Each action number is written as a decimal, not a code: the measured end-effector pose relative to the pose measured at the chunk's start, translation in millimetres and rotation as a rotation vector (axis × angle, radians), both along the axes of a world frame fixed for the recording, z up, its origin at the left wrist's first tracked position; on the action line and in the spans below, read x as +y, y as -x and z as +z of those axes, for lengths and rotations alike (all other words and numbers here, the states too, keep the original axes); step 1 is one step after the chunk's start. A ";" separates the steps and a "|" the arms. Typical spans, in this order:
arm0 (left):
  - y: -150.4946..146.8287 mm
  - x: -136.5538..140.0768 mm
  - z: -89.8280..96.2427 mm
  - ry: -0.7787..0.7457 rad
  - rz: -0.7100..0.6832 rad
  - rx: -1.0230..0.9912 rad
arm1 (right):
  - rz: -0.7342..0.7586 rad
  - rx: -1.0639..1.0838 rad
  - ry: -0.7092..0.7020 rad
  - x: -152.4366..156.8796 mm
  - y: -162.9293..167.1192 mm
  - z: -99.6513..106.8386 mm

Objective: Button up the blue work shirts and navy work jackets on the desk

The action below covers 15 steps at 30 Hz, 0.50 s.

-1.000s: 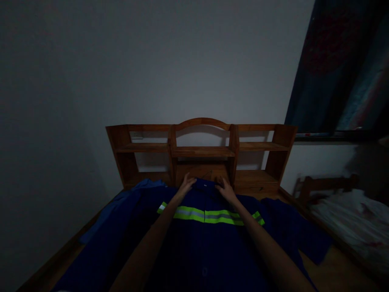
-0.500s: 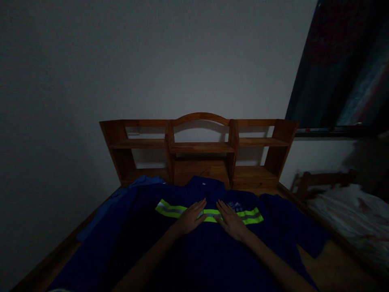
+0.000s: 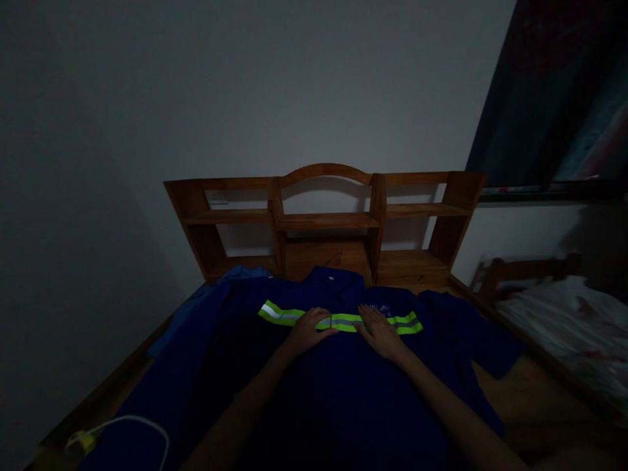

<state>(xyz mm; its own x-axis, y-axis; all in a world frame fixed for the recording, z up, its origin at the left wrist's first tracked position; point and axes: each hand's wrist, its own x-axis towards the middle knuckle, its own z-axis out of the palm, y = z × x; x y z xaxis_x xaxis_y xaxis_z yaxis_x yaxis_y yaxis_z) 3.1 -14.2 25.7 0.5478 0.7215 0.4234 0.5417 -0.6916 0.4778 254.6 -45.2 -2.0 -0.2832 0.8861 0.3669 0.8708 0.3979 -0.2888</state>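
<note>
A dark blue work jacket [image 3: 338, 386] lies spread out with its collar at the far end and a yellow-green reflective stripe [image 3: 346, 322] across the chest. My left hand [image 3: 307, 331] rests on the stripe left of the front closure, fingers slightly bent and thumb apart. On the other side, my right hand [image 3: 383, 335] lies flat over the stripe just below a pale printed logo [image 3: 385, 310]. Both hands are open and grip nothing. The sleeves stretch out to either side. A lighter blue cloth [image 3: 184, 317] shows at the far left, partly under the jacket.
Behind the collar stands a wooden headboard shelf [image 3: 328, 222] against the wall. A white cable [image 3: 132, 418] with a yellow end crosses the left sleeve. To the right, beyond the wooden edge, lies a pale plastic-like bundle [image 3: 564, 320]. The room is dim.
My view has tipped down, so the shelf and jacket sit higher and the cable shows. My hands have drawn slightly apart on the stripe, the left one's fingers more bent.
</note>
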 end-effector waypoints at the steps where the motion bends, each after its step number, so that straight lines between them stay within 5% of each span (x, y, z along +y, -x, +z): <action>1: 0.0 -1.5 0.4 -0.003 -0.014 0.004 | -0.007 0.002 0.000 -1.2 2.1 1.1; 4: 0.6 -2.5 -1.5 -0.018 -0.050 0.028 | -0.016 0.001 -0.033 -5.6 3.4 17.4; 7: 1.7 -1.7 -4.4 -0.015 -0.044 0.034 | -0.139 0.050 -0.222 -11.6 -23.1 55.4; 11: 1.9 -2.0 -4.9 0.004 -0.031 0.050 | -0.557 0.073 -0.432 -31.2 -115.2 103.6; 15: 1.6 -0.4 -6.2 0.006 -0.022 0.060 | -0.806 0.055 -0.233 -61.0 -208.2 99.8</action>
<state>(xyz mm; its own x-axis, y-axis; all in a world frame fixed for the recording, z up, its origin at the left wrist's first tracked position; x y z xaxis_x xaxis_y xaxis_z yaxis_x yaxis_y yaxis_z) 1.5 -14.7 19.5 0.5880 0.7116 0.3845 0.5543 -0.7007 0.4492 462.8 -106.2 97.8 0.4273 0.7094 0.5605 0.9013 -0.2852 -0.3262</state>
